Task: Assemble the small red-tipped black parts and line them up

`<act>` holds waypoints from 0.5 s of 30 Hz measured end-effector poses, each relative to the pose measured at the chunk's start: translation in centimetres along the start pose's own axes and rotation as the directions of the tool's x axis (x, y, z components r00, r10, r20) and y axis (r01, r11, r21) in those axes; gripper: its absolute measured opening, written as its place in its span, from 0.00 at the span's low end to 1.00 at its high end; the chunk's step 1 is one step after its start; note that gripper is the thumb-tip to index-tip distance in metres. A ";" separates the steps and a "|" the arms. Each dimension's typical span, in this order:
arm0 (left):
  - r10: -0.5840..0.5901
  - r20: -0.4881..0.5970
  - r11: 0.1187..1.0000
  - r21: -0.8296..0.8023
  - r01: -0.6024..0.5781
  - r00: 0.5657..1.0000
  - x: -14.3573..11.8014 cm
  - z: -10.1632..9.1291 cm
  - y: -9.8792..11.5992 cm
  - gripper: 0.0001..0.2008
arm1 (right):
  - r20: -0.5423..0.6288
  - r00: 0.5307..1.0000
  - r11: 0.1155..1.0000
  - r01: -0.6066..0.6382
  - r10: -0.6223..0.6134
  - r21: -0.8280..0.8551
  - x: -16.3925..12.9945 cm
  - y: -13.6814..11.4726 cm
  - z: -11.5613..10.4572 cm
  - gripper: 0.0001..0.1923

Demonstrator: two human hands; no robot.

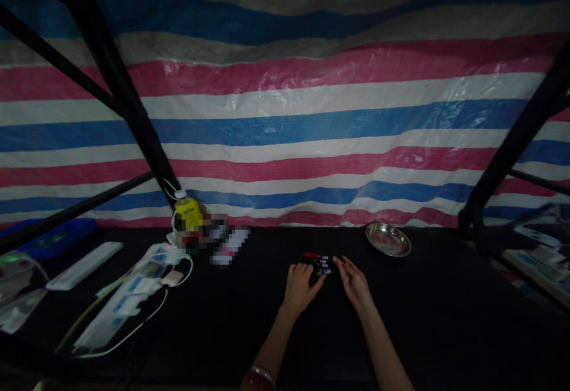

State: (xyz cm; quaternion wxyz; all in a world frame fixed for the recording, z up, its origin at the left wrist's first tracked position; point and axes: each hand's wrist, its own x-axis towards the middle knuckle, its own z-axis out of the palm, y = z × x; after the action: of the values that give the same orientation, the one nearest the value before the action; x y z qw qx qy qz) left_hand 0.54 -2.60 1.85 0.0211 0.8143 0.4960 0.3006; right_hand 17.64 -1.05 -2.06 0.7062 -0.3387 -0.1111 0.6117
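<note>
Between my hands on the black table lies a small row of slim items [317, 261], one of them red and the others dark, all with shiny silver ends at the right. They are too small and dim to name. At the left end of this row is my left hand [300, 286], palm down, its fingers at the dark ends and its thumb stretched out toward the lowest item. My right hand [354, 281] rests by the silver ends, its fingers extended and nothing visible in them.
A round metal dish [388, 239] stands at the back right. To the left are a white power strip [127, 302] with plugs and cables, a yellow bottle [189, 212] and a blurred flat item [230, 247]. Black frame posts flank the table [214, 320]; a striped sheet [312, 124] hangs behind.
</note>
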 end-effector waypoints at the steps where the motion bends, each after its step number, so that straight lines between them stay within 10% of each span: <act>1: -0.001 0.006 1.000 -0.004 0.001 1.000 0.0 0.0 0.0 0.13 | -0.007 1.000 1.000 0.010 -0.010 -0.001 0.0 0.0 0.0 0.18; 15: 0.005 0.007 1.000 -0.031 -0.005 1.000 -0.1 0.0 0.1 0.12 | -0.050 0.993 0.985 0.103 -0.111 -0.141 -0.7 -0.7 0.3 0.16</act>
State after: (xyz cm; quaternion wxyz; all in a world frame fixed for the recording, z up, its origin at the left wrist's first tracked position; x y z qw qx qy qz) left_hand 0.61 -2.71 1.88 0.0345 0.8161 0.4894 0.3056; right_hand 17.82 -1.58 -1.21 0.7158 -0.3978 -0.1509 0.5538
